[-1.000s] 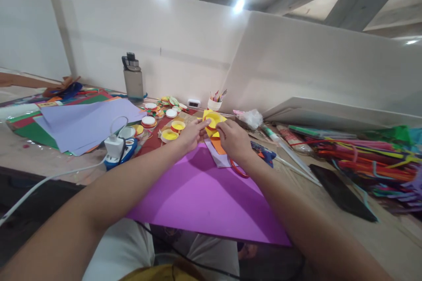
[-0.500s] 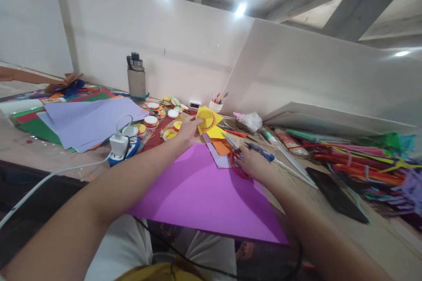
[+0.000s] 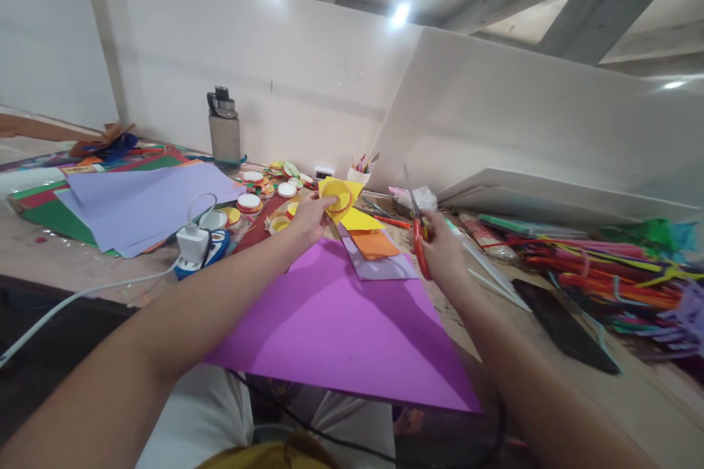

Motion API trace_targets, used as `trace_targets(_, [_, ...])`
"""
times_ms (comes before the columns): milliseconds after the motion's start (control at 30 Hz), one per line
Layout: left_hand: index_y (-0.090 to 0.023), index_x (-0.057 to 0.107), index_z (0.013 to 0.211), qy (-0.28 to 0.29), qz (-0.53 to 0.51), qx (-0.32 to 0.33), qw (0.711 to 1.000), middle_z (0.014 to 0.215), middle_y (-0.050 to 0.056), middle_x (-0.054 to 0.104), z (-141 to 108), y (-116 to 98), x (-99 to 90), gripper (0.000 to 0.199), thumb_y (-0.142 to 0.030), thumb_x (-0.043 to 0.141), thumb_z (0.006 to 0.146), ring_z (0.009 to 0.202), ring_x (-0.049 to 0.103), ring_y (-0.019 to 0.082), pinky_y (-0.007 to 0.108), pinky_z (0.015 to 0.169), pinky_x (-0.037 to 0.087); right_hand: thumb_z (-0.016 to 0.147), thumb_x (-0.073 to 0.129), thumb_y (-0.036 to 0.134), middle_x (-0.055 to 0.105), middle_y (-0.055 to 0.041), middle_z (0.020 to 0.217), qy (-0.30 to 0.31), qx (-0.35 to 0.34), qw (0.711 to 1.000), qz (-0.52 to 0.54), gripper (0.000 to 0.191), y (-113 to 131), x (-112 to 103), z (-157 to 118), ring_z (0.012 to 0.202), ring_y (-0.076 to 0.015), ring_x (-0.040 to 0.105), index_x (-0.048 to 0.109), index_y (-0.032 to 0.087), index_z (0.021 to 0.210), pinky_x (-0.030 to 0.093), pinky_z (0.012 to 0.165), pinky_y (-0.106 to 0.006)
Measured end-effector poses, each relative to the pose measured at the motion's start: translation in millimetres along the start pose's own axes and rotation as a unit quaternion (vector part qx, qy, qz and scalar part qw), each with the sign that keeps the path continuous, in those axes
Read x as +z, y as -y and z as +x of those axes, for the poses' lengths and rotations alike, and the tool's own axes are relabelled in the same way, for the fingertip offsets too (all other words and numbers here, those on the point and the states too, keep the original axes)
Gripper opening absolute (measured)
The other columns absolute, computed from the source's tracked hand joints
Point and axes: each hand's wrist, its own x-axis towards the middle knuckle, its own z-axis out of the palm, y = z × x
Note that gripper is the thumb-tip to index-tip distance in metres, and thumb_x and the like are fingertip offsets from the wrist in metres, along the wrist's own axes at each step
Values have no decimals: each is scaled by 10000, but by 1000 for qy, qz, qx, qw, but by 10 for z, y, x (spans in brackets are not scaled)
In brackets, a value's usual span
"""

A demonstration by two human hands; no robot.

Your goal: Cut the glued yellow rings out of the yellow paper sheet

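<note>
Pinched in my left hand point(image 3: 311, 218) is a piece of yellow paper point(image 3: 347, 198) with a round yellow shape on its face. My right hand point(image 3: 441, 245) grips red-handled scissors point(image 3: 421, 245), their blades pointing up and away from me. The scissors are apart from the yellow paper. Below my hands lies a large purple sheet point(image 3: 341, 322), reaching past the table's front edge. On its far edge rest a lilac piece of paper point(image 3: 379, 267), an orange piece point(image 3: 377, 245) and another yellow piece point(image 3: 360, 220).
Round white lids point(image 3: 249, 202) and yellow discs stand left of my left hand. A bottle point(image 3: 224, 132), a power strip point(image 3: 203, 253) and lilac sheets point(image 3: 148, 198) are further left. A phone point(image 3: 564, 326) and bundled coloured pipe cleaners point(image 3: 605, 271) lie at right.
My right hand has lifted the scissors off the table and turned them upright, moving slightly right. My left hand still holds the yellow paper, nearly in place.
</note>
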Motion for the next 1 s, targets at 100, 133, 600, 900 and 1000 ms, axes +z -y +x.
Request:
trace_targets(100, [-171, 613, 881, -5, 0, 0, 1000, 800, 15, 705, 11, -21, -9, 306, 22, 635, 644, 717, 679, 140, 254, 692, 559, 808, 536, 343, 664, -69, 960, 10, -23, 991, 129, 618, 317, 107, 65, 755, -212, 648, 433, 180, 1396, 524, 640, -332])
trace_targets(133, [-169, 622, 905, -4, 0, 1, 1000, 797, 18, 707, 15, -26, -17, 325, 19, 643, 641, 716, 683, 145, 257, 694, 561, 805, 520, 320, 669, -83, 1006, 24, -37, 988, 145, 610, 422, 159, 82, 763, -211, 646, 431, 182, 1392, 528, 645, -336])
trace_targets(600, [-184, 655, 1002, -9, -98, 48, 994, 744, -5, 707, -89, -79, 98, 385, 38, 617, 689, 639, 667, 105, 183, 603, 513, 882, 514, 490, 644, -43, 760, 155, -38, 981, 114, 415, 491, 448, -82, 639, -174, 566, 642, 168, 1112, 448, 607, -300])
trace_targets(900, [-221, 642, 1117, 20, -58, 70, 996, 832, -10, 717, -249, -7, 181, 505, 43, 604, 688, 685, 644, 104, 248, 756, 518, 902, 505, 558, 544, 18, 597, 175, -48, 973, 145, 404, 575, 446, -145, 532, -137, 496, 637, 189, 1000, 381, 508, -253])
trace_targets(1000, [-222, 638, 1126, 28, -55, 73, 995, 814, -14, 704, -243, -7, 172, 498, 29, 615, 696, 691, 640, 109, 251, 744, 510, 907, 485, 571, 532, 22, 590, 172, -46, 971, 161, 408, 571, 458, -155, 530, -135, 488, 622, 191, 964, 378, 496, -249])
